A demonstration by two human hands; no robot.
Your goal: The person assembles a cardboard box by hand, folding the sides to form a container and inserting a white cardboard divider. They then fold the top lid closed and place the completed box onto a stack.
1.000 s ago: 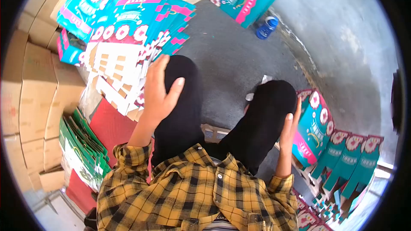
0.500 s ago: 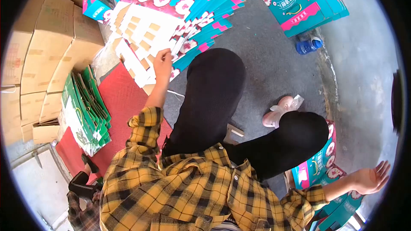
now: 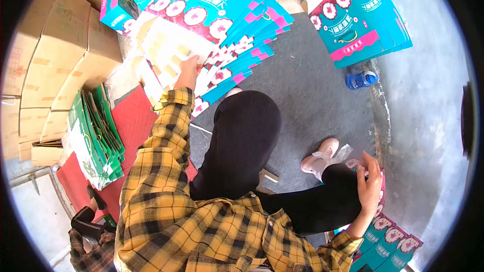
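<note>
My left hand [image 3: 189,68] is at the near edge of a fanned stack of flat teal-and-pink printed gift boxes [image 3: 194,16]. Its fingers are closed on the white flaps of the top flat box; the fingertips are partly hidden. White flaps with cut-outs lie around that hand. My right hand [image 3: 370,185] is raised beside my right knee, fingers apart and slightly curled, holding nothing. Below it, several teal boxes with flower-like prints [image 3: 385,239] stand on the floor by the wall.
Brown cartons [image 3: 60,45] are piled at the left, near green flat boxes [image 3: 96,136] on a red mat [image 3: 133,118]. Another teal stack [image 3: 360,25] leans at the right wall, with a blue bottle [image 3: 359,80] nearby. Another person's sleeve [image 3: 88,252] shows lower left.
My right hand has swung inward from the far right to beside my knee. My left hand has moved slightly up and left onto the flaps. The whole view has shifted a little.
</note>
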